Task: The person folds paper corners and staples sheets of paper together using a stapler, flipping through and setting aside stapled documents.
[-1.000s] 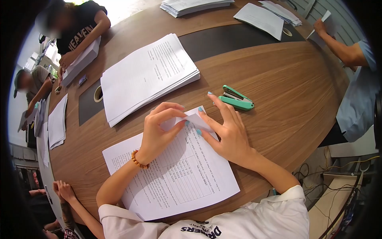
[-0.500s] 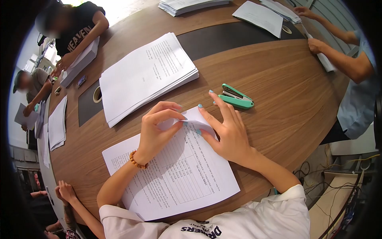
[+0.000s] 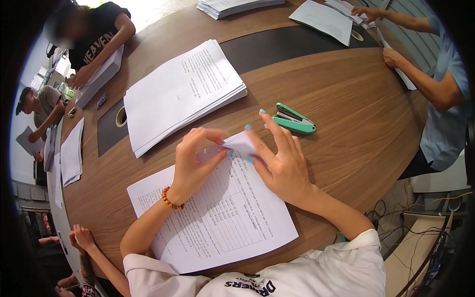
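Far left: a person in a grey shirt (image 3: 51, 101) is partly swallowed by the dark rim of the view; the print of the sheet (image 3: 29, 141) held there cannot be made out.
Bottom left: a forearm (image 3: 110, 272) of another person is seen, cut off by the lower edge.
Black shirt (image 3: 106, 27): "HEAVEN" can be read on it; the head above is blurred.
Large paper stack (image 3: 163, 104): its sheets are not evenly aligned, and the lines are too small to be read.
Left hand (image 3: 194, 161): a bead bracelet (image 3: 172, 199) is worn at the wrist; thumb and forefinger are curved toward the raised paper, the forefinger is blurred, and whether the edge is pinched cannot be told.
Printed papers (image 3: 217, 237): they are laid aslant on the table (image 3: 356, 109), under both hands; small print and a ruled grid are shown, partly covered by the left arm, and the top corner is bent up.
White shirt (image 3: 316, 274): its dark letters are seen upside down and cannot be surely read.
Right hand (image 3: 288, 167): the fingers are spread, with thumb and forefinger apart at the bent corner; the forefinger is blurred.
Green stapler (image 3: 295, 125): it is placed just beside the right fingertips.
Far right: a blue shirt (image 3: 443, 123) is seen, its wearer's head out of view.
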### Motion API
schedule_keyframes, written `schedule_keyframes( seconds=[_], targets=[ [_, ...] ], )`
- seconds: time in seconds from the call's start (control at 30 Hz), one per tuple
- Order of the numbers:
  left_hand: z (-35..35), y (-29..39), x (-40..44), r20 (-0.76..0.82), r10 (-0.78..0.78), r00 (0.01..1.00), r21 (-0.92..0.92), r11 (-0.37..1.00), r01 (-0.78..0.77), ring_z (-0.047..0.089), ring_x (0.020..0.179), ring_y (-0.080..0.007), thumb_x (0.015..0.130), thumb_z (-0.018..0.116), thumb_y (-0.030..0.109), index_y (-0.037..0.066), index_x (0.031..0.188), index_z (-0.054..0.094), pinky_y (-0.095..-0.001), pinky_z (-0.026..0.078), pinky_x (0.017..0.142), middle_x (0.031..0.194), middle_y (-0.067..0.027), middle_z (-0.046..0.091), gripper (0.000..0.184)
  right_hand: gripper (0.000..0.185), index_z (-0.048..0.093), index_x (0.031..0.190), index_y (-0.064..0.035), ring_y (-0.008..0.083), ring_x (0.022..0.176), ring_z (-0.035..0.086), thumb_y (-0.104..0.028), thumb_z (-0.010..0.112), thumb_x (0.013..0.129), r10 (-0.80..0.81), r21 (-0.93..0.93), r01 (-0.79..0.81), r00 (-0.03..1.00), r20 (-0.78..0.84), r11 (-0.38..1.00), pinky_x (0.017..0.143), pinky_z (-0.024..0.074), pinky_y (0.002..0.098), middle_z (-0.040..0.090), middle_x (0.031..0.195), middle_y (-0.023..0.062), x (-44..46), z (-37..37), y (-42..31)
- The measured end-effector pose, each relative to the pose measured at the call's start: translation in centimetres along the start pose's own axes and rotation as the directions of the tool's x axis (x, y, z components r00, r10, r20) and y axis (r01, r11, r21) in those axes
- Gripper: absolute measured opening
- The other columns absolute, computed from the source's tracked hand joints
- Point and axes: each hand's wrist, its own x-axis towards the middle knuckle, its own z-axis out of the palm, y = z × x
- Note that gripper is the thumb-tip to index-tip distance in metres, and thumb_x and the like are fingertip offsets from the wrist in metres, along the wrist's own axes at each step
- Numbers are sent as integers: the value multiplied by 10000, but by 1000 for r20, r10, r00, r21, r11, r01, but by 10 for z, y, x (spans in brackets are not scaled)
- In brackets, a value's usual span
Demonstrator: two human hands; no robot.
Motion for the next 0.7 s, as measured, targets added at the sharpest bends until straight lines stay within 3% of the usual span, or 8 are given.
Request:
schedule_keyframes(
  seconds=[0.1, 0.2, 0.53, 0.63, 0.7],
  targets=[
    [-4, -5, -1, 90, 59, 994, 116, 991, -70, 573, 818, -167, 636, 710, -38, 99, 777, 695, -277, 428, 745, 870, -11, 653, 197, 427, 601, 1139, -8, 294, 1177, 427, -131, 686, 739, 27, 28, -28, 999, 46, 999, 914, 376, 401, 356, 1380, 186, -1, 0, 2],
    [-2, -5, -3, 60, 0, 998, -11, 1000, 1, 577, 840, -173, 638, 705, -39, 105, 787, 706, -268, 431, 758, 903, -18, 654, 207, 428, 602, 1127, 2, 292, 1183, 421, -135, 690, 731, 3, 16, -4, 998, 56, 1000, 909, 375, 398, 370, 1374, 180, 0, -1, 3],
    [-2, -10, -4, 42, 54, 998, 85, 995, -57, 579, 882, -153, 637, 723, -13, 131, 775, 712, -297, 395, 802, 945, -5, 666, 200, 389, 621, 1092, -2, 276, 1165, 442, -96, 681, 720, -83, -42, 84, 996, 15, 996, 905, 376, 390, 405, 1362, 146, -2, 2, 5],
    [-2, -6, -3, 25, 78, 997, 131, 988, -81, 570, 854, -141, 621, 739, -8, 141, 758, 707, -284, 382, 769, 890, 13, 661, 205, 402, 613, 1103, -1, 279, 1157, 446, -101, 685, 721, -104, -88, 103, 995, -8, 991, 907, 376, 390, 399, 1361, 154, -2, 2, 3],
    [-1, 3, -3, -11, -21, 1000, 90, 996, 22, 555, 819, -132, 612, 743, -15, 145, 754, 709, -267, 375, 749, 801, 28, 629, 217, 422, 602, 1120, 3, 282, 1149, 448, -106, 689, 722, 22, 6, -21, 1000, -17, 1000, 910, 376, 390, 390, 1363, 164, -1, 2, 1]
  ],
)
